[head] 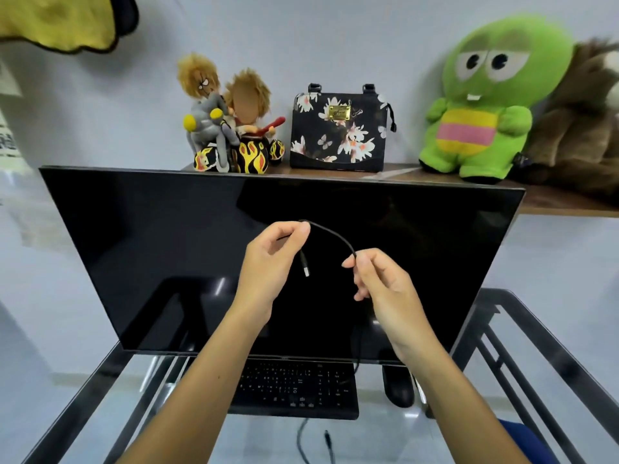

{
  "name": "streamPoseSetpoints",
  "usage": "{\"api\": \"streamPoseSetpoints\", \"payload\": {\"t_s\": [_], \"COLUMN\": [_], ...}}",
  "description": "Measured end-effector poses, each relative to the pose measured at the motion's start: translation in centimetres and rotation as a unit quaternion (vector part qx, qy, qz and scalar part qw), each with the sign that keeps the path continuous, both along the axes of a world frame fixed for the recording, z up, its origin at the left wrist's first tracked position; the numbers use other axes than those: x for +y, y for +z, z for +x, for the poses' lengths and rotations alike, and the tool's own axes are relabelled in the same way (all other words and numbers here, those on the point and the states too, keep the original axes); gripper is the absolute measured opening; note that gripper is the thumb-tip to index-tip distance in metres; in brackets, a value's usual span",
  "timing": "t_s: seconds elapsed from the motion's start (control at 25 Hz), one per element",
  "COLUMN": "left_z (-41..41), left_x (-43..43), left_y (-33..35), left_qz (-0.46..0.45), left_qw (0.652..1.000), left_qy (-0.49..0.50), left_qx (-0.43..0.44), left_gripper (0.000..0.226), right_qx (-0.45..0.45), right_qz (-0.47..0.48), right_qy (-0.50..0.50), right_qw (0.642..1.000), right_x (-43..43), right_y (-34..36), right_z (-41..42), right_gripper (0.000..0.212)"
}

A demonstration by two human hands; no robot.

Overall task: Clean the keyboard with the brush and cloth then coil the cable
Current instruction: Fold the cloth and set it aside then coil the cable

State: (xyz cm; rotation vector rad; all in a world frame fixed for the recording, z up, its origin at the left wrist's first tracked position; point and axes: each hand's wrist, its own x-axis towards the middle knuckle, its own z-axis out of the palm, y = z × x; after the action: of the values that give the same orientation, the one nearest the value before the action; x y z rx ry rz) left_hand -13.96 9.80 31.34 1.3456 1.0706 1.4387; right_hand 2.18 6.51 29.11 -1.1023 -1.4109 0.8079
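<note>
Both my hands are raised in front of the dark monitor and hold the thin black cable (335, 233). My left hand (268, 266) pinches it near its plug end, and the silver-tipped plug (305, 270) hangs down beside the palm. My right hand (382, 279) pinches the cable a short arc further along; from there the cable drops down toward the black keyboard (294, 390) on the glass desk. No brush or cloth is in view.
A large black monitor (167, 246) stands just behind my hands. A black mouse (398, 385) lies right of the keyboard. Another loose black lead (330, 442) lies on the glass desk (100, 413) near the front. Plush toys and a floral bag (338, 128) fill the shelf above.
</note>
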Motion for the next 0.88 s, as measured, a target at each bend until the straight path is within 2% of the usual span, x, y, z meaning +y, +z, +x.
{"api": "streamPoseSetpoints", "payload": {"t_s": [0.12, 0.2, 0.28, 0.36, 0.44, 0.52, 0.64, 0.72, 0.76, 0.84, 0.88], "left_z": [-0.7, -0.9, -1.2, -1.6, -1.9, -1.7, -1.1, -0.8, -0.7, -0.5, -0.5], "left_x": [0.5, 0.6, 0.6, 0.9, 1.1, 1.1, 0.7, 0.5, 0.5, 0.6, 0.7], "left_y": [0.5, 1.3, 2.3, 2.9, 3.1, 3.2, 3.3, 3.2, 3.1, 2.6, 2.4], "left_qz": [0.004, -0.028, -0.076, -0.111, -0.105, -0.084, -0.019, 0.056, 0.095, 0.149, 0.156], "left_qw": [0.997, 0.984, 0.951, 0.909, 0.894, 0.905, 0.949, 0.986, 0.993, 0.985, 0.98], "left_qy": [-0.025, -0.067, -0.109, -0.136, -0.148, -0.142, -0.083, -0.017, 0.007, 0.01, -0.005], "left_qx": [-0.069, -0.162, -0.278, -0.378, -0.41, -0.392, -0.303, -0.156, -0.066, 0.082, 0.12], "left_gripper": [0.019, 0.02, 0.025, 0.044, 0.063, 0.061, 0.033, 0.021, 0.017, 0.012, 0.011], "right_qx": [0.023, 0.068, 0.142, 0.216, 0.217, 0.14, -0.011, -0.117, -0.168, -0.22, -0.22], "right_qz": [0.023, 0.031, 0.018, -0.021, -0.047, -0.033, 0.03, 0.093, 0.128, 0.181, 0.195], "right_qy": [-0.03, -0.046, -0.08, -0.1, -0.131, -0.173, -0.167, -0.133, -0.122, -0.108, -0.101], "right_qw": [0.999, 0.996, 0.986, 0.971, 0.966, 0.974, 0.985, 0.98, 0.97, 0.952, 0.951], "right_x": [1.3, 2.2, 3.1, 3.5, 3.6, 3.3, 2.4, 1.8, 1.5, 1.2, 1.1], "right_y": [1.2, 1.7, 1.7, 1.3, 0.5, -0.1, -0.2, -0.2, -0.1, 0.3, 0.6], "right_z": [0.5, 1.0, 1.4, 1.7, 1.4, 0.9, -0.4, -1.1, -1.5, -1.9, -2.0], "right_gripper": [0.023, 0.022, 0.023, 0.023, 0.023, 0.014, 0.004, 0.003, 0.004, 0.008, 0.009]}}
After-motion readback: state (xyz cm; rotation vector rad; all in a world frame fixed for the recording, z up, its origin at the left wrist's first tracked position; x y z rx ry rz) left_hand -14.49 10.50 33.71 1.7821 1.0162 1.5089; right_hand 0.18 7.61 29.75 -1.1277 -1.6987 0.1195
